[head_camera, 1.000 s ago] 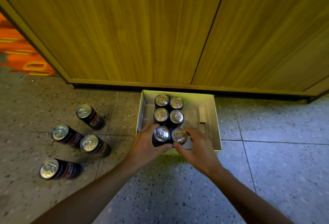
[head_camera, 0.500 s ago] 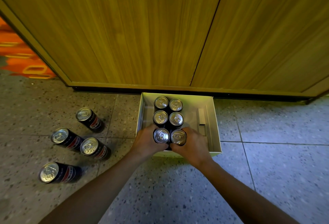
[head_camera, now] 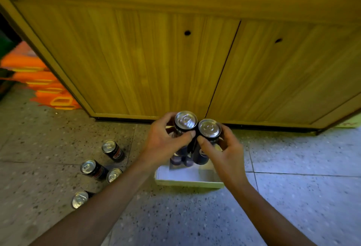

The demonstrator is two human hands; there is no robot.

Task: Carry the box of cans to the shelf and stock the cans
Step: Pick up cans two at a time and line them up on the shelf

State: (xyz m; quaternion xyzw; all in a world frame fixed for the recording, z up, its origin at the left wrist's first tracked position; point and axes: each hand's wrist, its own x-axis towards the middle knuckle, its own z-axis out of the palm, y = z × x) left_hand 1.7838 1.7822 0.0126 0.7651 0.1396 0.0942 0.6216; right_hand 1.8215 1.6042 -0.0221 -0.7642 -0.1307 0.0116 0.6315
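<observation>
I had one dark drink can in each hand, both held upright above the box and touching side by side. My left hand (head_camera: 163,144) was wrapped around the left can (head_camera: 185,123), thumb across its near side and the fingers (head_camera: 170,116) curled round the far side, just under the silver top. My right hand (head_camera: 224,152) gripped the right can (head_camera: 209,131) the same way, thumb pressed on its front, fingers closed round its right side. The two thumbs nearly met between the cans. Below my hands sat the cardboard box (head_camera: 187,178) on the floor (head_camera: 293,197), its pale near wall and a bare stretch of its bottom in view; some more dark cans (head_camera: 181,159) stood in it, mostly hidden behind my hands, so I could not count them. The box lay just in front of the wooden cabinet (head_camera: 156,60), whose two doors were shut, each with a small dark hole near the top. To the left, on the speckled floor, four loose cans (head_camera: 93,169) stood well apart from the box, my left forearm passing just beside the nearest two. Orange crates (head_camera: 48,89) showed past the cabinet's left edge.
</observation>
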